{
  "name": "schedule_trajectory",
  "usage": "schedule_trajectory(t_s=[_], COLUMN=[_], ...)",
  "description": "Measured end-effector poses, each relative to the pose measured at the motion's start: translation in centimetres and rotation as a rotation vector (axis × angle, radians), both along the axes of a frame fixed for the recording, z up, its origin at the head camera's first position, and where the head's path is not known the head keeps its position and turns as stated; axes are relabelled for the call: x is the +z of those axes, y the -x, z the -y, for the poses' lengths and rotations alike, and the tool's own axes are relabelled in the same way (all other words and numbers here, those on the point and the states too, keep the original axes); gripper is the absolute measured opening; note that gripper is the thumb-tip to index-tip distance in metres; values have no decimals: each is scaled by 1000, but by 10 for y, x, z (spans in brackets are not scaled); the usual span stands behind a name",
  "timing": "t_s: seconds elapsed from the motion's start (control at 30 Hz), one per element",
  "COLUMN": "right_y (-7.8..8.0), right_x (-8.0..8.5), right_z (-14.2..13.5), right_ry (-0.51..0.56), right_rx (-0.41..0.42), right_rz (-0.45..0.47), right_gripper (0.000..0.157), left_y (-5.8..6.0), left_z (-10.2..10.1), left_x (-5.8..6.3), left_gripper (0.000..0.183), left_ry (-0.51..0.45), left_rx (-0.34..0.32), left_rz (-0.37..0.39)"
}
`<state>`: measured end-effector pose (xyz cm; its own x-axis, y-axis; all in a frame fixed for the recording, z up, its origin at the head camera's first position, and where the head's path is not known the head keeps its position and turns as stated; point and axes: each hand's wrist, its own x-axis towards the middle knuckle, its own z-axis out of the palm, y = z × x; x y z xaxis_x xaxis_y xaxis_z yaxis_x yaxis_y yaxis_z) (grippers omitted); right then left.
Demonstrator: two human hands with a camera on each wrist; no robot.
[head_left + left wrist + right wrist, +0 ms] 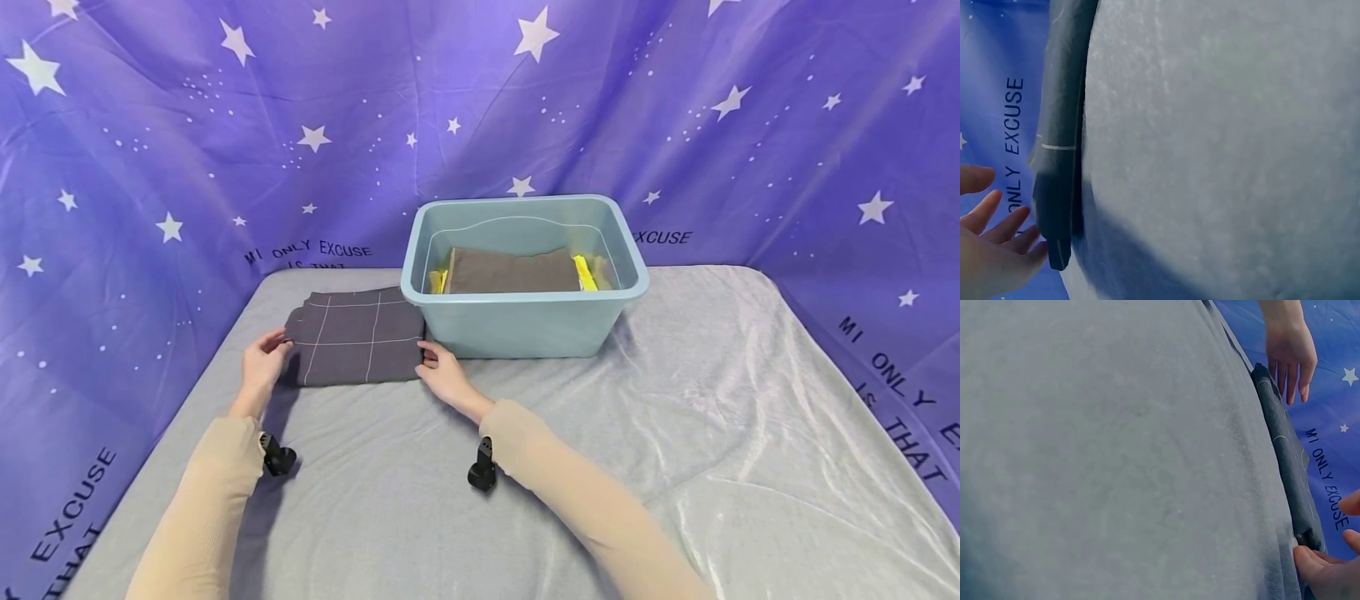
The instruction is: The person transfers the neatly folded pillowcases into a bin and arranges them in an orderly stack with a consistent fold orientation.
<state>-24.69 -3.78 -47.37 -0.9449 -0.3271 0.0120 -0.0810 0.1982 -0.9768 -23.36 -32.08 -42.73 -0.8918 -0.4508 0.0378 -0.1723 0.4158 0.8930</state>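
A folded dark grey cloth with thin white grid lines point(352, 337) lies on the bed-like surface, left of a blue-grey plastic bin point(517, 325). My left hand point(264, 362) touches its left edge; in the left wrist view the left hand's fingers point(1007, 231) are spread and fairly straight beside the cloth point(1060, 125). My right hand point(446, 375) is at the cloth's right edge, near the bin's front left corner. In the right wrist view the right hand point(1335, 575) has fingertips against the cloth's end point(1288, 462), with the thumb apart.
Inside the bin sits a folded brown cloth point(513, 273), with yellow packaging point(585, 273) beside it. A grey plush cover point(720, 417) spreads under everything. Purple star-printed curtains point(360, 125) hang behind and at both sides.
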Motion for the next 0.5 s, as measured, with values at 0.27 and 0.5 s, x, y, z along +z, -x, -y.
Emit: schedule_trajectory(t_s=[0.27, 0.5], right_y=[109, 123], right_x=[-167, -180], right_z=[35, 39], right_ry=[-26, -38], right_rx=[9, 37], right_rz=[-80, 7], right_gripper=[56, 67], left_y=[1, 15], left_z=[5, 32], left_x=[-3, -31], left_gripper=[44, 50], left_ry=[13, -78], left_rx=[-31, -105], left_rz=[74, 10])
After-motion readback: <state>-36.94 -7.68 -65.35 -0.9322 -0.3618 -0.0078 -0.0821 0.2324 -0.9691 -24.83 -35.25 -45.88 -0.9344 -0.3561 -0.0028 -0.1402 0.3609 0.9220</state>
